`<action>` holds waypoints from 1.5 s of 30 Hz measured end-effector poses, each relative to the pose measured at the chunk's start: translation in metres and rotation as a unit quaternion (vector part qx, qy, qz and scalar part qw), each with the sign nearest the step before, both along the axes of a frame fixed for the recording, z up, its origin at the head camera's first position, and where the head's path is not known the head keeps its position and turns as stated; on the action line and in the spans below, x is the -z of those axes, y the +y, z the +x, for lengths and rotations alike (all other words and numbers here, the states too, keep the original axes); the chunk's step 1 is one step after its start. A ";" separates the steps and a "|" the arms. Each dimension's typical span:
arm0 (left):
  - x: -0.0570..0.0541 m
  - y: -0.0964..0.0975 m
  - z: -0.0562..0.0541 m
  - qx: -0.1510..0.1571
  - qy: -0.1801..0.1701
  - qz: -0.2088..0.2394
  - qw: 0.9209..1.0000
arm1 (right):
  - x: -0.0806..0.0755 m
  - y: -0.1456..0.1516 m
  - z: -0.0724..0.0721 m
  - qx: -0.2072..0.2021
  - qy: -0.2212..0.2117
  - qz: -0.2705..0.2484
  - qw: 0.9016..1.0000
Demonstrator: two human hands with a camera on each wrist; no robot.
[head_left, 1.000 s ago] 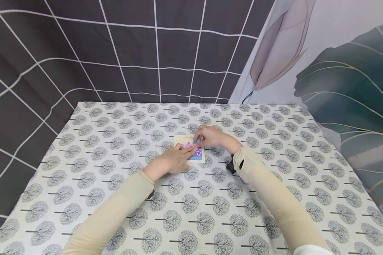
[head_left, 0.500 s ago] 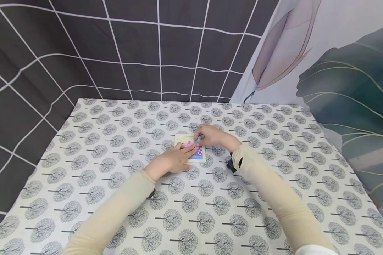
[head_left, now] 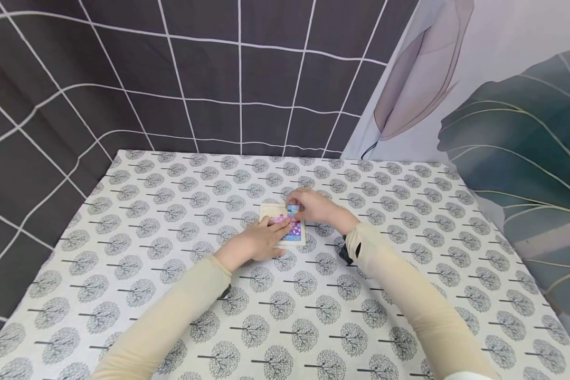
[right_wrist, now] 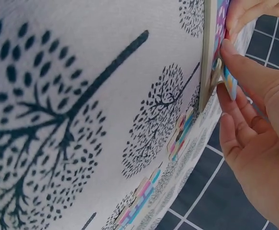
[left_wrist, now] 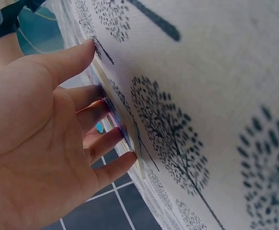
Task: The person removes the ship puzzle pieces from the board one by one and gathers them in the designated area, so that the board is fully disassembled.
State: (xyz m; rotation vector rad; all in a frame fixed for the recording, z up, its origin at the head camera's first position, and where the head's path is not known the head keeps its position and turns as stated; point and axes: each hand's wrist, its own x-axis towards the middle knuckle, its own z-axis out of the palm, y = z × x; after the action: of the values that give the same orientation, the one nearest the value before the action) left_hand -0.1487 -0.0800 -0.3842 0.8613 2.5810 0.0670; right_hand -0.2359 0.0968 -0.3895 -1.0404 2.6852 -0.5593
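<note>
A thin wooden jigsaw board with a pale frame lies near the table's middle. Its lower part bears pink, purple and blue jigsaw pieces, partly under the hands. My right hand pinches a light blue jigsaw piece between thumb and fingers, tilted, at the board's upper right. In the right wrist view a narrow gap shows between most of that piece and the board. My left hand rests its fingertips on the assembled pieces, fingers spread and nearly straight; its thumb lies along the near side.
Loose jigsaw pieces and another colourful piece lie on the cloth in the right wrist view. A tree-print cloth covers the table. A dark grid curtain hangs behind it, with a leaf-print curtain at the right.
The blue piece in my right hand has turned, so more of its printed face shows above the board. My left hand has stayed in place on the board.
</note>
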 end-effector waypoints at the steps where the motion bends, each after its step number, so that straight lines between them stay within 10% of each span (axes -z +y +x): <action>1: 0.000 0.000 0.000 -0.001 0.000 0.000 1.000 | -0.001 0.001 0.000 -0.003 0.001 -0.002 1.000; 20: -0.002 0.004 -0.004 -0.003 -0.006 -0.008 1.000 | -0.006 0.016 -0.010 -0.058 0.000 0.008 0.998; 45: 0.002 -0.005 -0.008 0.007 -0.033 0.031 0.999 | -0.011 0.073 -0.002 -0.016 -0.019 -0.054 0.998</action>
State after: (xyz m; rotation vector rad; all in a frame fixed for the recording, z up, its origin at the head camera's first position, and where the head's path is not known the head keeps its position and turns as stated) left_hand -0.1565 -0.0853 -0.3861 0.8846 2.5224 0.1691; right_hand -0.2376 0.1696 -0.3787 -1.0861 2.6264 -0.7165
